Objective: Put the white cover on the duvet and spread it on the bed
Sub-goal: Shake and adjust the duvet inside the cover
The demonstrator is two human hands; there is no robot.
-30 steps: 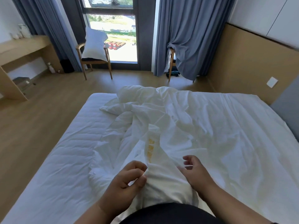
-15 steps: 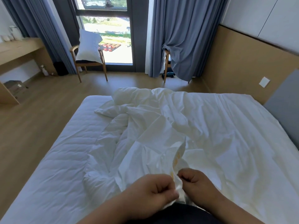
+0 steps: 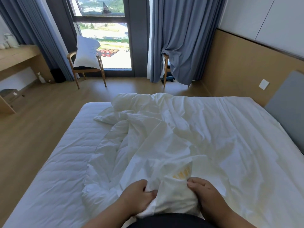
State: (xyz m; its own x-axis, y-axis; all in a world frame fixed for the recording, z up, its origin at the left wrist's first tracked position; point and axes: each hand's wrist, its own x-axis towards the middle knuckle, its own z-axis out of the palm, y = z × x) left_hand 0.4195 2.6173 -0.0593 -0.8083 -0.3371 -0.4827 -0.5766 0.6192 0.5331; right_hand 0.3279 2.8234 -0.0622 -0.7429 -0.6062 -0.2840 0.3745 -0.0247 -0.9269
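While both hands work at the near edge of the bed, they hold one and the same bunch of cloth between them. The left hand (image 3: 139, 197) has its fingers curled into a fold of the thin white cotton duvet cover (image 3: 164, 155), and the right hand (image 3: 203, 193) grips the other side of the bunch, so the two are only a little apart. Between them the cloth shows some yellow printed marks (image 3: 181, 174), too creased to read.

From the hands the cover runs away toward the window, its long axis pointing from the person to the far end of the wide white-sheeted bed (image 3: 54, 162). The puffy white duvet (image 3: 105, 145) lies crumpled just left of the cover and under it, and it reaches up to the far edge of the bed. The left hand is the nearer one to the duvet. I judge that the next move depends on finding the opening or a corner in the held bunch.

Whether the duvet is already partly inside the cover I cannot tell, because white lies on white. The lower part of the bunch is cut off by the dark clothing of the person (image 3: 164, 221).
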